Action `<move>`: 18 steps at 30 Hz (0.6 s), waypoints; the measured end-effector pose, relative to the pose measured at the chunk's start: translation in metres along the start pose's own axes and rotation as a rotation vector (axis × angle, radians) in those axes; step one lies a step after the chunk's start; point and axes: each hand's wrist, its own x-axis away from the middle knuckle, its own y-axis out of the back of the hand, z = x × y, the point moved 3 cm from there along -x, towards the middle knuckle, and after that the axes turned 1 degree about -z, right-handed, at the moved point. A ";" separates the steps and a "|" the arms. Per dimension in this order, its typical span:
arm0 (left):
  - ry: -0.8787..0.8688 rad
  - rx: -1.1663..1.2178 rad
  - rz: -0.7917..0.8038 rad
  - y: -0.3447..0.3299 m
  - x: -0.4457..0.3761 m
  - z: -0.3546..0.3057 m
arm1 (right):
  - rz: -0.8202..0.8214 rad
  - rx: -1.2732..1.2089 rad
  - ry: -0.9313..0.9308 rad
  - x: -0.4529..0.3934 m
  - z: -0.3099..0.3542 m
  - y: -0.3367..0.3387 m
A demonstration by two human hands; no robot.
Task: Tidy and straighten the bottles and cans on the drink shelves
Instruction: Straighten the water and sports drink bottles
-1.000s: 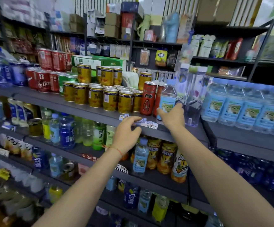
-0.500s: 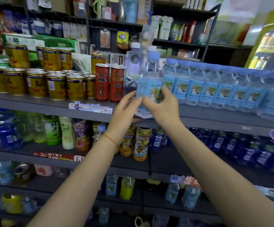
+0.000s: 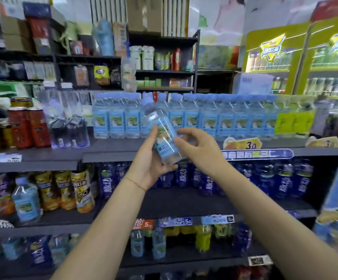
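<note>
Head view: both hands out in front of the top drink shelf (image 3: 123, 147)
Item: water bottle (image 3: 162, 134), off the shelf, tilted cap up-left, before the row of matching bottles (image 3: 210, 120)
Method: judged best to stand it upright, label forward, and slot it flush into that row
Left hand (image 3: 150, 160): curled under the base, gripping the bottle
Right hand (image 3: 196, 144): fingers bent, pinching the bottle's right side
Neighbours: red cans (image 3: 29, 128) stand well left

Shop interior. Dark grey metal shelving (image 3: 107, 156) runs across the foreground. A black rack (image 3: 164, 40) stands behind, cardboard boxes (image 3: 144, 15) on top. Lit yellow-green drinks cooler (image 3: 275, 63) at right. White wall (image 3: 216, 19) behind.
</note>
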 end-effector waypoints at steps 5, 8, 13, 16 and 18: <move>-0.101 -0.184 -0.074 -0.075 -0.024 0.033 | -0.012 0.095 0.019 0.003 -0.043 0.064; -0.182 -0.281 -0.023 -0.116 -0.043 0.049 | -0.097 0.067 0.047 -0.004 -0.068 0.096; -0.301 -0.377 0.030 -0.166 -0.090 0.069 | -0.263 0.000 0.102 -0.020 -0.109 0.146; -0.334 -0.436 0.019 -0.194 -0.123 0.081 | -0.346 0.010 0.077 -0.038 -0.136 0.179; -0.400 -0.529 -0.016 -0.212 -0.143 0.089 | -0.382 0.054 0.057 -0.052 -0.158 0.201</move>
